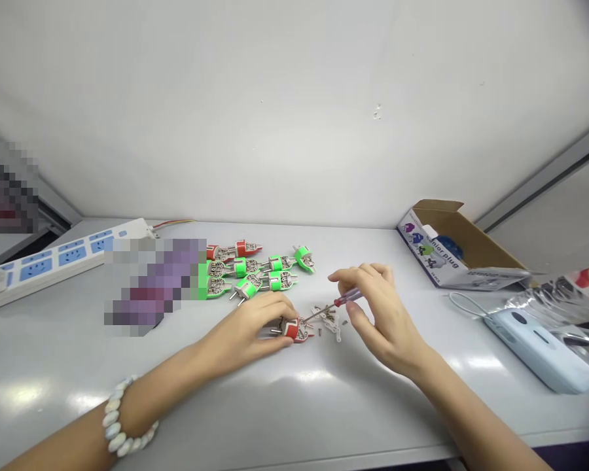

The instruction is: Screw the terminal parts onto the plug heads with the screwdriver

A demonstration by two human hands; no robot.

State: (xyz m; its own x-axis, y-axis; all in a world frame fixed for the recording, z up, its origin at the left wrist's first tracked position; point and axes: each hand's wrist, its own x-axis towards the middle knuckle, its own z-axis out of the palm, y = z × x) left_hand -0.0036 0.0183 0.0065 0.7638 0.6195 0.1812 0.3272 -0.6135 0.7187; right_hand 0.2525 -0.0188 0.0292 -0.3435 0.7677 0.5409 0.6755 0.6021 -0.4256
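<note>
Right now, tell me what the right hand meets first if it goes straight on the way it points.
The red plug in the left hand, it seems: the screwdriver in the right hand points at it. Loose screws lie below that line, though depth is unclear.

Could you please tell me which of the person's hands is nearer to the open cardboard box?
Right. The right hand is in front of and left of the open white-and-brown cardboard box. The left hand is farther left of the box, beyond the right hand.

Plastic plugs [281,281] w/ metal pins [275,331] — glossy desk [294,405]
</note>
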